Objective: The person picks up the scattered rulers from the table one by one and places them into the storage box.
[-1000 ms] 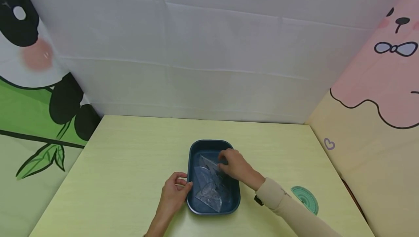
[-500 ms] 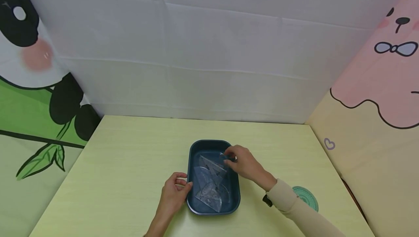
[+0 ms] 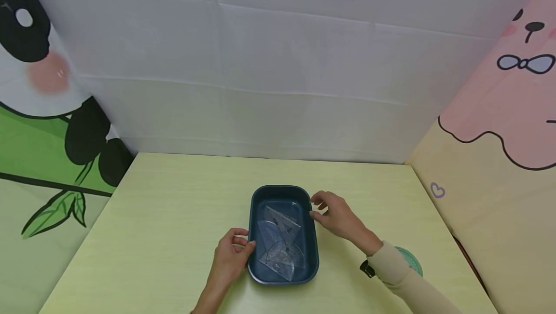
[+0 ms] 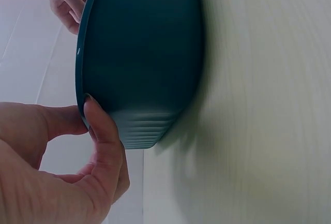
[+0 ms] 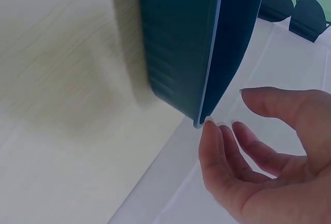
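A dark blue tray (image 3: 306, 237) stands on the table. Inside it lie clear plastic pieces that overlap: a set square (image 3: 282, 220) at the top and others, one with protractor markings (image 3: 278, 258), below. My left hand (image 3: 234, 253) pinches the tray's left rim between thumb and fingers, as the left wrist view also shows. Beside the right rim is my right hand (image 3: 339, 215), its fingers loosely bent and nothing between them. In the right wrist view its fingertips (image 5: 209, 123) are at the rim; whether they touch it I cannot tell.
A green protractor (image 3: 410, 260) lies on the table (image 3: 187, 208) to the right, partly hidden by the right sleeve (image 3: 395, 266). A white cloth wall (image 3: 278, 63) closes off the back, with printed panels at both sides.
My right hand has moved right, from over the tray's inside to its right rim, uncovering the clear pieces. The right sleeve now hides more of the green protractor. The left hand stays put.
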`<state>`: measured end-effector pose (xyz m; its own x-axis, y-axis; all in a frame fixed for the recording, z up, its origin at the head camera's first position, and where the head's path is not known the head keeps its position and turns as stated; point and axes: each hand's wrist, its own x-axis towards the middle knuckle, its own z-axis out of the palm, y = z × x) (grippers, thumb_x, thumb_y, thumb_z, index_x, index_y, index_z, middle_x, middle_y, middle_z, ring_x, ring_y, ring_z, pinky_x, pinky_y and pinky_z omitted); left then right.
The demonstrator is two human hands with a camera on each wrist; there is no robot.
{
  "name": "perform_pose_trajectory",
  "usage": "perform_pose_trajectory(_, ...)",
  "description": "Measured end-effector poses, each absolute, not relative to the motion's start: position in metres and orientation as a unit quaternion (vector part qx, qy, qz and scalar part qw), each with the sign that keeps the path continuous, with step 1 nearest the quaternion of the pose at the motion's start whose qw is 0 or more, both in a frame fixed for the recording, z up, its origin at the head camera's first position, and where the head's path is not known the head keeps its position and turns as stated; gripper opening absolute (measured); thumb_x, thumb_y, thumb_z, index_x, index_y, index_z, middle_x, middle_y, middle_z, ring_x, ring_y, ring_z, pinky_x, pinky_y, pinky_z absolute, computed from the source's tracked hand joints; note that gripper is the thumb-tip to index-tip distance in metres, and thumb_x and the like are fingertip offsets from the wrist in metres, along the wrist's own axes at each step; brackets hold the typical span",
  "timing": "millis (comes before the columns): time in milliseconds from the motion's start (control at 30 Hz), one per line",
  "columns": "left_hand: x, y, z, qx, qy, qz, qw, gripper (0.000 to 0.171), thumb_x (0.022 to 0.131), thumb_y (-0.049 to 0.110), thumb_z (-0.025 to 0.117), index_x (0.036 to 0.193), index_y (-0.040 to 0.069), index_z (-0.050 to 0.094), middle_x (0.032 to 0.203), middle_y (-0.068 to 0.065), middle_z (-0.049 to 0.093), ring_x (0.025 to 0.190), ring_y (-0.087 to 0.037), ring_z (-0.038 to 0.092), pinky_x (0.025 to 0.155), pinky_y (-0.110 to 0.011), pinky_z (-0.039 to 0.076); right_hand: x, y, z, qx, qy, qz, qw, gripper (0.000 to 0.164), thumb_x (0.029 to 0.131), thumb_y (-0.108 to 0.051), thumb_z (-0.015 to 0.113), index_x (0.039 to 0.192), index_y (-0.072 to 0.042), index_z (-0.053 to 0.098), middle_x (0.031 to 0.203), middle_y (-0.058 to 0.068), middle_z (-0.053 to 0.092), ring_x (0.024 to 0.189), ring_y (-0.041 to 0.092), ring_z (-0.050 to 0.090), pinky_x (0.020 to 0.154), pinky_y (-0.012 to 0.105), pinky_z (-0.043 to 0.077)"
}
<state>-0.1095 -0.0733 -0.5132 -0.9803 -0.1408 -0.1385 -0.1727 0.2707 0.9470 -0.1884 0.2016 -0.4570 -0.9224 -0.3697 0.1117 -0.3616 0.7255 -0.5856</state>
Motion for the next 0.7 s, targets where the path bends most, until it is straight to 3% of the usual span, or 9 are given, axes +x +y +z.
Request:
perform_pose_trajectory(300,-0.110,-0.074,-0.514,-0.098,0.797,0.596,0.013,0.031,0.089,0.006,0.075,0.115,-0.004,0.062,0.086,-0.008,0.061,0.069,-0.017,0.059,0.055,-0.029,0.050,-0.186,0.219,-0.455,-0.184,0.930,-0.319,0.000,0.023,0.092,-0.001,0.073,0.114,0.000,0.065,0.105,0.012,0.066,0.097,0.034,0.067,0.082,0.045,0.059)
perform_pose_trajectory(700,-0.111,-0.074,-0.516,-0.099,0.798,0.594,0.014,0.031,0.090,0.007,0.076,0.115,-0.002,0.062,0.086,-0.007,0.061,0.070,-0.017,0.059,0.055,-0.030,0.050,-0.181,0.239,-0.459,-0.179,0.931,-0.317,0.005,0.022,0.092,-0.002,0.074,0.112,0.001,0.066,0.103,0.012,0.066,0.094,0.030,0.067,0.081,0.043,0.060)
